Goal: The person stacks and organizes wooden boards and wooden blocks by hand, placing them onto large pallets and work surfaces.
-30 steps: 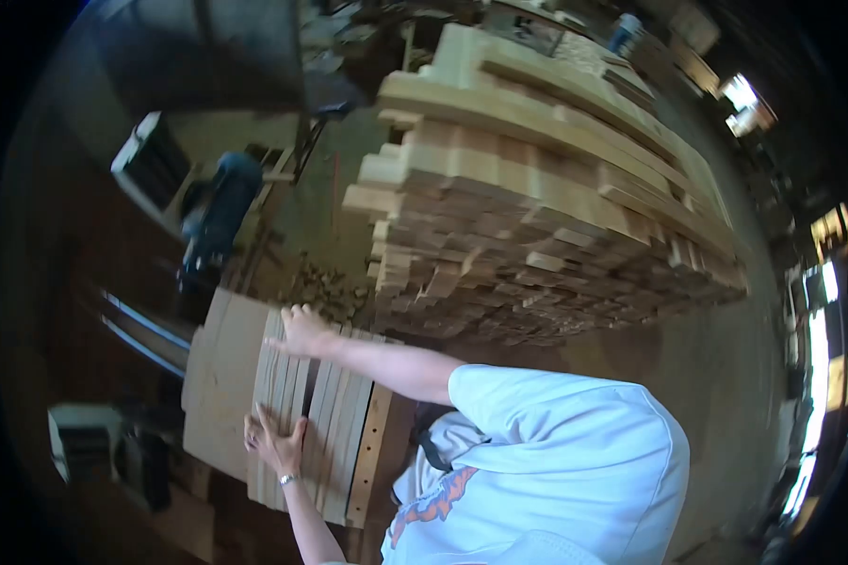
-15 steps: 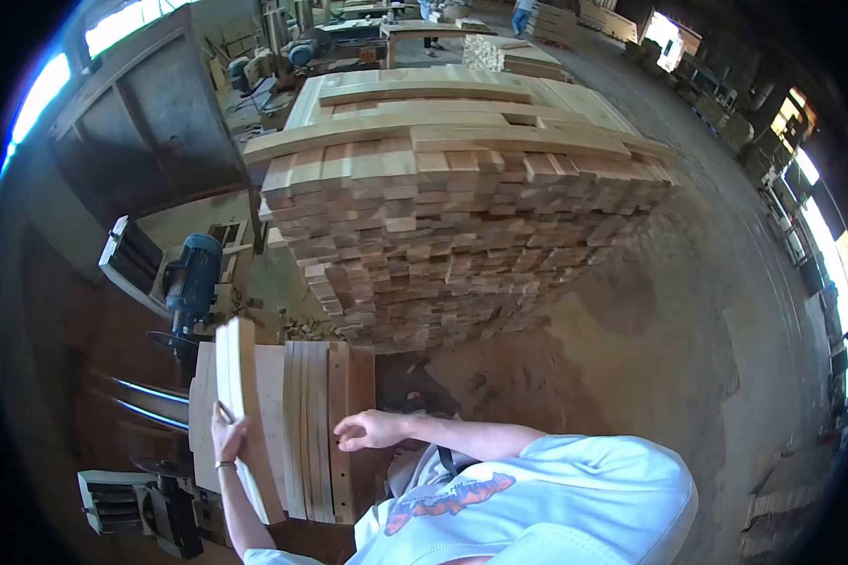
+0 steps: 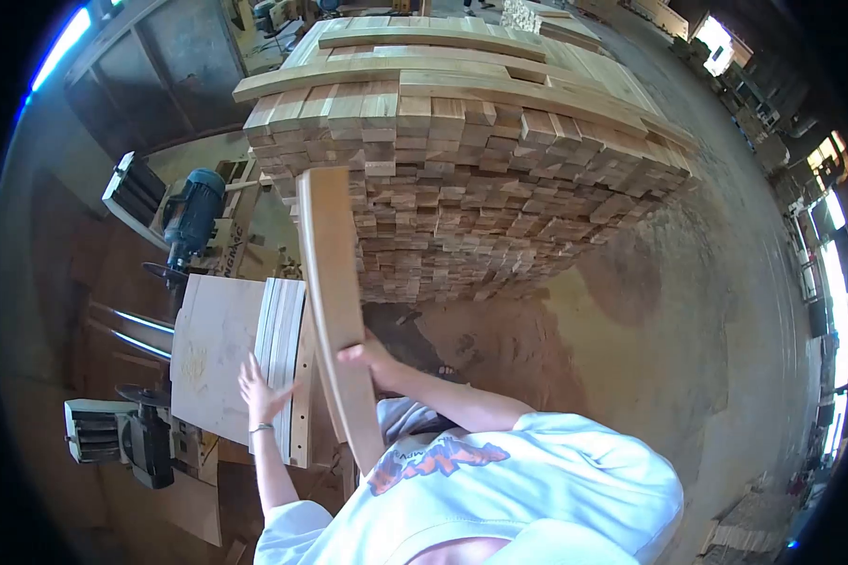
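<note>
My right hand [image 3: 372,361] grips a long wooden board [image 3: 330,254] by its right side, below the middle. The board slants up from my chest towards the big lumber stack. My left hand [image 3: 264,391] has its fingers spread, close over several narrow wooden strips [image 3: 281,330] that lie side by side on the machine's table [image 3: 212,348]. Along the right edge of those strips runs a rail with holes [image 3: 300,428].
A large stack of squared timber [image 3: 462,198] stands ahead, with loose planks [image 3: 499,89] across its top. To the left are a blue motor [image 3: 195,212], a dark lower motor unit [image 3: 151,443] and two shiny rods [image 3: 141,330]. Concrete floor [image 3: 716,330] stretches off to the right.
A board that my left hand held on the table's left side is gone from there. My right hand, empty before, now holds a board farther right. My left hand has let go; the view has tilted down.
</note>
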A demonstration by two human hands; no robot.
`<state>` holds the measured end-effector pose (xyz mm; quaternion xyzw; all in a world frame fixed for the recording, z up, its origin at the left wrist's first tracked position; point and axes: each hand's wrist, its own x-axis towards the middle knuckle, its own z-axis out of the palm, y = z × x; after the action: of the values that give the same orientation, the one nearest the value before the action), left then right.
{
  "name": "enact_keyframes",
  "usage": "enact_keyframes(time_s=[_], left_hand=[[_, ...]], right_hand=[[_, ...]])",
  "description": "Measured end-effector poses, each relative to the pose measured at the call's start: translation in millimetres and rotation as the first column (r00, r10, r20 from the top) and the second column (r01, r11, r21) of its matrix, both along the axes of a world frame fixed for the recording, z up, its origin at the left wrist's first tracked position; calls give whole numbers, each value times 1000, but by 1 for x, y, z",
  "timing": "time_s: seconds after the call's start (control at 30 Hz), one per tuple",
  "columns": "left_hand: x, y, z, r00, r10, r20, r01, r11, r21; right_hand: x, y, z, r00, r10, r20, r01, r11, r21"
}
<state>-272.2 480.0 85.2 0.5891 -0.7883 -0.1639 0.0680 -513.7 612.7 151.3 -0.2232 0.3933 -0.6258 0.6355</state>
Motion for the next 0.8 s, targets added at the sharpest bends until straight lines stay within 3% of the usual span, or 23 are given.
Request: enact_keyframes(time_s=[0.03, 0.07, 0.13, 0.17, 0.23, 0.37, 0.47, 0.67, 0.73, 0.77, 0.8], left_hand=[[6, 13, -26, 950, 20, 312, -42, 997, 64], [17, 16, -50, 972, 28, 231, -23, 999, -26], [26, 7, -52, 985, 164, -61, -162, 986, 24], [33, 4, -51, 984, 159, -81, -159, 987, 10], [33, -10, -48, 985, 165, -49, -154, 973, 172], [24, -22, -64, 991, 128, 43, -129, 992, 8], [18, -21, -58, 983, 59, 172, -64, 998, 20], [6, -19, -55, 987, 113, 117, -118, 992, 44], [-7, -19, -33, 980, 120, 160, -124, 992, 15], [-15, -18, -16, 991, -11, -136, -5, 993, -117], [-32, -7, 21, 899, -176, -400, 69, 961, -267]], right_hand=[[-7, 6, -3, 1000, -27, 11, 27, 999, -22], [-13, 11, -6, 998, -53, 22, 54, 998, -45], [-29, 14, -1, 986, -107, 131, 114, 992, -49], [-33, 17, 1, 988, -108, 115, 116, 991, -68], [-47, 21, 8, 983, -152, 99, 159, 985, -66], [-52, 42, 15, 981, -142, 133, 162, 974, -156], [-50, 52, 22, 969, -238, 65, 247, 943, -225], [-50, 81, 16, 939, -342, 26, 338, 910, -242], [-49, 89, 23, 900, -436, 27, 432, 880, -200], [-48, 89, 27, 883, -468, 31, 466, 865, -188], [-50, 85, 35, 858, -507, 83, 508, 812, -287]])
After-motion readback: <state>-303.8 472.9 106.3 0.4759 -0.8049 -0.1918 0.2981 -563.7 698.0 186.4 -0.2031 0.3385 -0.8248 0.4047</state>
